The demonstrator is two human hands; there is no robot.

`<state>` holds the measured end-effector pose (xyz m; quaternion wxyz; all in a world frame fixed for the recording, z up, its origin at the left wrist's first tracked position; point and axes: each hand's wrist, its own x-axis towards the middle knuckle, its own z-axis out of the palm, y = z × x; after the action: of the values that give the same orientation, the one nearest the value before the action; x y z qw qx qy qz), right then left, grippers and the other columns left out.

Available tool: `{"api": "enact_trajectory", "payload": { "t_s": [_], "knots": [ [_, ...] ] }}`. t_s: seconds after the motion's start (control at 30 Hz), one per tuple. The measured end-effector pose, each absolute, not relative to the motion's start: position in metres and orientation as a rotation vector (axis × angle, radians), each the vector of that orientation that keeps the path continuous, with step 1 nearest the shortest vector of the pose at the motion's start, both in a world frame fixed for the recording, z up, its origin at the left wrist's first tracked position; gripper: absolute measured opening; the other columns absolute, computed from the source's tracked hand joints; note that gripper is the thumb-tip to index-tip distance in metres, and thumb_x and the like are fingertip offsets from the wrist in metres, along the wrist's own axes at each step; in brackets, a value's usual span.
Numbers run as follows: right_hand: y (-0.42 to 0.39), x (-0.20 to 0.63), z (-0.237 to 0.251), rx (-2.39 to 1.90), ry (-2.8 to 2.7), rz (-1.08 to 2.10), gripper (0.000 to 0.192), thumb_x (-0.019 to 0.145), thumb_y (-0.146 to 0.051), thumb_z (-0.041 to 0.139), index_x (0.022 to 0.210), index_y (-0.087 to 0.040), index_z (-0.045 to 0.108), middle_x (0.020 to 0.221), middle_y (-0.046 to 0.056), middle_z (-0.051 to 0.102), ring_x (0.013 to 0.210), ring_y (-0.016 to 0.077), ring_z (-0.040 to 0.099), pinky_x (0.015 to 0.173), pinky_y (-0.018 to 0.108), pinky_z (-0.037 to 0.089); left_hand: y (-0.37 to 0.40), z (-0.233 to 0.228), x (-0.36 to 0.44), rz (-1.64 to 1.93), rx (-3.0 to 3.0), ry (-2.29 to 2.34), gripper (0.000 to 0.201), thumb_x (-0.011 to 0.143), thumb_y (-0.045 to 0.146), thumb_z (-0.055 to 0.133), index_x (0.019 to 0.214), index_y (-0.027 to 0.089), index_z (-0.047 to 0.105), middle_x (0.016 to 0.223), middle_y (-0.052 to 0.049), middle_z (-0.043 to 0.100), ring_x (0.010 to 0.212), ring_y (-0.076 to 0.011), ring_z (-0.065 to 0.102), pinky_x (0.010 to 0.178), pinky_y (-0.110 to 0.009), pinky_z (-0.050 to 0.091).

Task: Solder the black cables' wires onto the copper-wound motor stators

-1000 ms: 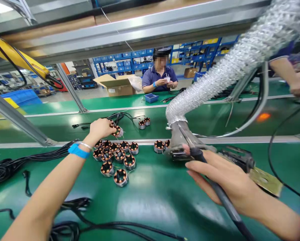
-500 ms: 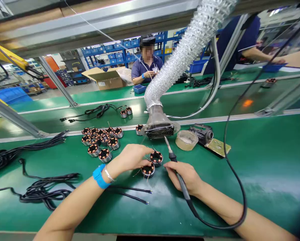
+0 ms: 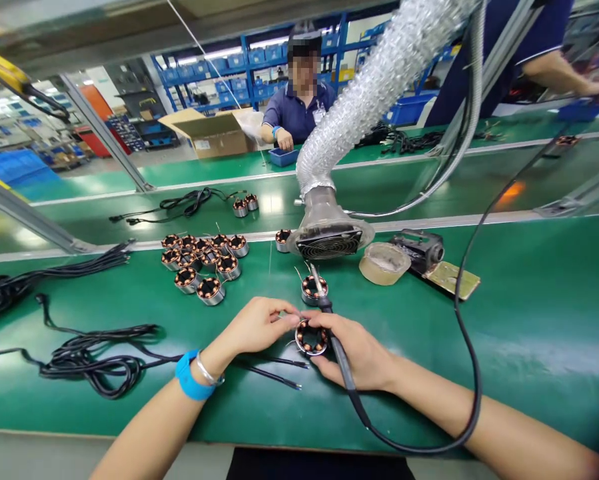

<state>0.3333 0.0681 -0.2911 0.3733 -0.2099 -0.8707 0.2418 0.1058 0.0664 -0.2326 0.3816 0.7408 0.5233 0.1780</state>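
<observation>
My right hand (image 3: 359,350) is closed around the handle of a soldering iron (image 3: 340,357). Its thumb and fingers also grip a motor stator (image 3: 310,339), a metal ring with copper coils. The iron's tip points away from me, passing over a second stator (image 3: 313,289) that stands just behind. My left hand (image 3: 262,325) has thumb and index finger pinched at the held stator's upper left edge; what lies between the fingertips is too small to make out. Under that hand, black cables (image 3: 274,377) end in stripped tips.
A fume extractor hood (image 3: 329,240) hangs behind the stators. To its right are a roll of tape (image 3: 384,263) and a soldering iron stand (image 3: 422,250). Several stators (image 3: 209,291) cluster at left, near bundled black cables (image 3: 94,367). A co-worker (image 3: 299,100) sits across the bench.
My left hand's stator moved nearer me, apart from the other one, and my right hand now grips it along with the iron. The co-worker's hand lowered to a blue tray.
</observation>
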Motion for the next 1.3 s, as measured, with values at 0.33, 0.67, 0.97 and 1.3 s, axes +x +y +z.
{"api": "enact_trajectory", "payload": {
  "t_s": [0.33, 0.67, 0.97, 1.3],
  "knots": [
    [0.059, 0.338, -0.28, -0.663, -2.264, 0.55, 0.056, 0.075, -0.024, 0.064, 0.126, -0.021, 0.041, 0.109, 0.011, 0.066, 0.093, 0.0246, 0.068, 0.08, 0.04, 0.059, 0.06, -0.234, 0.104, 0.48, 1.483, 1.169, 0.034, 0.078, 0.045, 0.062, 0.068, 0.013, 0.061, 0.055, 0.004, 0.045, 0.054, -0.0087, 0.034, 0.051, -0.021, 0.027],
    [0.059, 0.344, -0.277, -0.714, -2.282, 0.579, 0.054, 0.073, -0.023, 0.065, 0.121, -0.02, 0.041, 0.098, 0.007, 0.063, 0.079, 0.0201, 0.061, 0.07, 0.034, 0.055, 0.049, -0.23, 0.112, 0.395, 1.549, 1.268, 0.041, 0.078, 0.054, 0.066, 0.079, 0.013, 0.069, 0.052, 0.008, 0.03, 0.051, -0.008, 0.022, 0.048, -0.024, 0.015],
    [0.062, 0.346, -0.273, -0.741, -2.307, 0.549, 0.05, 0.076, -0.025, 0.063, 0.12, -0.02, 0.04, 0.093, 0.006, 0.061, 0.076, 0.0194, 0.057, 0.066, 0.032, 0.051, 0.046, -0.23, 0.128, 0.577, 1.261, 1.133, 0.046, 0.078, 0.057, 0.064, 0.073, 0.012, 0.065, 0.065, 0.0, 0.053, 0.061, -0.0108, 0.04, 0.058, -0.023, 0.032],
    [0.061, 0.346, -0.271, -0.755, -2.329, 0.549, 0.045, 0.077, -0.023, 0.061, 0.118, -0.019, 0.043, 0.094, 0.007, 0.062, 0.077, 0.0198, 0.059, 0.065, 0.03, 0.051, 0.031, -0.229, 0.119, 0.324, 1.398, 1.178, 0.036, 0.082, 0.046, 0.063, 0.077, 0.012, 0.07, 0.055, 0.003, 0.047, 0.05, -0.0082, 0.03, 0.047, -0.023, 0.022]
  ]
}}
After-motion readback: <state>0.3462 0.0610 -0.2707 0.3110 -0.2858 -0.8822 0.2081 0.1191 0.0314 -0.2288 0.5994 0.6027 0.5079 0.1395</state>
